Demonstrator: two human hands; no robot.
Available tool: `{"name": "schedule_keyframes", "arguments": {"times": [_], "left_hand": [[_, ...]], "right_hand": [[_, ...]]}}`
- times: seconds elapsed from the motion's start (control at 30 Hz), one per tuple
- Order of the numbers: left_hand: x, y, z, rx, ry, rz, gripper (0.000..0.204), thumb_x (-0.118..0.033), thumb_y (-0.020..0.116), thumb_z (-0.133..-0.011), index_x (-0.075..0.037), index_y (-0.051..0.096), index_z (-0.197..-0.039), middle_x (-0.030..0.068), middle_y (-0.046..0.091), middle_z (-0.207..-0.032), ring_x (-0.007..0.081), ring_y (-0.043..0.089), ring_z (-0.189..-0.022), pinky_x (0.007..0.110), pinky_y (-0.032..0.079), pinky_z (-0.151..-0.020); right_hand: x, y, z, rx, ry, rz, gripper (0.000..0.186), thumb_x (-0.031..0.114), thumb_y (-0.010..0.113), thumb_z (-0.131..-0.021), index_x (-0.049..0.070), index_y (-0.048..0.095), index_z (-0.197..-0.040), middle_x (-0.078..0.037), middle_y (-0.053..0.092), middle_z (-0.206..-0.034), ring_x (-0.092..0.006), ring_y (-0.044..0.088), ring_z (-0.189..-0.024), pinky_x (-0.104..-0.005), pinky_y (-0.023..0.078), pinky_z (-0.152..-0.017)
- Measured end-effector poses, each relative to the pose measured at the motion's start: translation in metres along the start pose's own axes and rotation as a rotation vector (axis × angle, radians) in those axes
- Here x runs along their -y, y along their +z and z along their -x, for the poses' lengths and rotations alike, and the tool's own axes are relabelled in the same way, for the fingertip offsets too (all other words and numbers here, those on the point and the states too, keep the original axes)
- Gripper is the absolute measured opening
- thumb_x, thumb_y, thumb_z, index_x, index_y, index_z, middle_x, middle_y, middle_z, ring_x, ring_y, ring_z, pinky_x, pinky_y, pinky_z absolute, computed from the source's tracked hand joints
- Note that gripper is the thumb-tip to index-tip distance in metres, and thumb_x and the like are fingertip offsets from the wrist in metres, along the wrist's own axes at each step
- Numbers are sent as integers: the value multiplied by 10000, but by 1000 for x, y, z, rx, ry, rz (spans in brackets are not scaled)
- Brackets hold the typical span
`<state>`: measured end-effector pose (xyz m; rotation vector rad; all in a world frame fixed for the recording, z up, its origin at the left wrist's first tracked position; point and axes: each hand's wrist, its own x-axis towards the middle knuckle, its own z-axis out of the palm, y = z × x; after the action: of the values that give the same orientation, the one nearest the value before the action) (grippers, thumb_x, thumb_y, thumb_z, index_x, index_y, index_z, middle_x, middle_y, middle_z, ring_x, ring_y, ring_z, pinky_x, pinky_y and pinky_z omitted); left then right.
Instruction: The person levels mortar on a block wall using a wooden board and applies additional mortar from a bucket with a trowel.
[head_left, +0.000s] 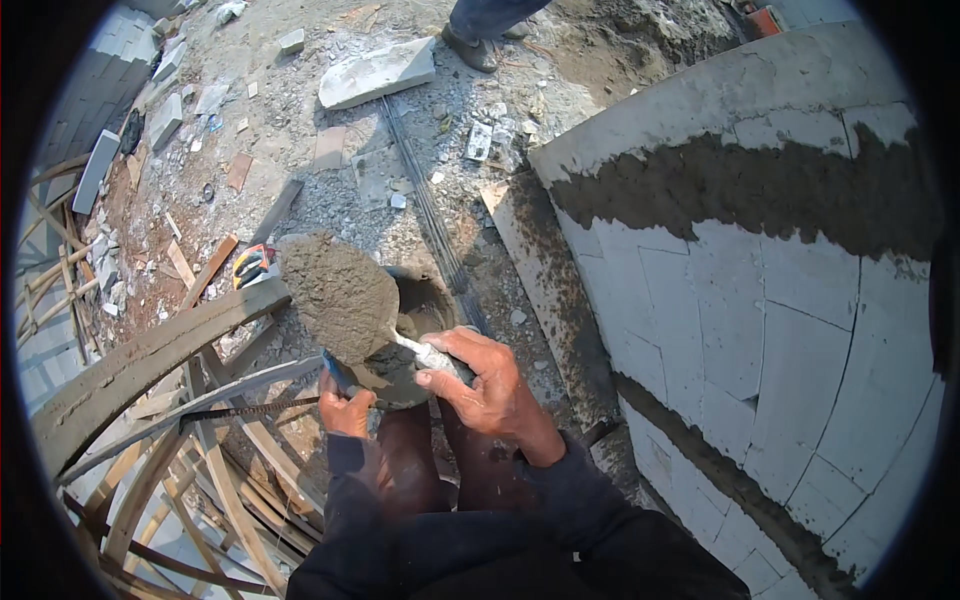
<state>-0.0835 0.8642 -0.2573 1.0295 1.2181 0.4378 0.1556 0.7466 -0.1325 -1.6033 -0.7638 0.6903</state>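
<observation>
My right hand (490, 385) is closed around the mortar-smeared handle of a trowel (408, 343). A thick heap of wet grey mortar (338, 295) covers its blade, which points away and to the left. Beneath the blade is a bucket (337, 372) with a bluish rim, partly hidden, with more mortar inside. My left hand (346, 408) grips the bucket's near left rim, fingers curled over the edge. The bucket is in front of my legs.
On the right rises a pale block wall (715, 300) with a dark band of fresh mortar (720, 190). Wooden poles (225, 470) and a curved beam (150, 365) stand at left. Rubble, a long concrete slab (378, 73) and another person's shoe (470, 50) lie ahead.
</observation>
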Motion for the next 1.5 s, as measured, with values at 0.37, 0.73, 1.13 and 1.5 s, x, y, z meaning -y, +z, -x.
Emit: {"name": "schedule_keyframes", "arguments": {"times": [0.37,0.73,1.13,1.5], "left_hand": [[66,-64,-4,-27,-83,-173,766,56,678,-693,62,514,-1442,71,451,-1488,182,604,-1180,319,508,-992],[-5,48,30,79,91,-332,625,28,661,-723,131,568,-1331,157,369,-1615,236,479,-1387,340,462,-1082],[-9,60,6,231,-35,-12,622,50,668,-711,98,579,-1325,123,461,-1517,236,529,-1325,351,480,-1050],[69,-11,-20,-137,-268,-20,500,40,700,-735,-33,628,-1225,77,701,-1031,188,699,-860,283,565,-687]], "right_hand": [[-237,-228,-35,-510,501,1221,298,289,579,-1032,45,624,-1198,-250,727,-991,-490,682,-934,-554,528,-747],[-83,-18,83,264,427,1146,302,137,698,-873,82,670,-1169,-150,688,-906,-366,705,-875,-501,532,-757],[-61,-66,87,79,373,564,317,130,743,-825,74,713,-1135,-196,734,-1002,-414,703,-901,-471,558,-780],[-131,-26,12,512,608,-396,283,211,690,-987,-26,688,-1141,-47,633,-802,-170,604,-676,-339,491,-638]]}}
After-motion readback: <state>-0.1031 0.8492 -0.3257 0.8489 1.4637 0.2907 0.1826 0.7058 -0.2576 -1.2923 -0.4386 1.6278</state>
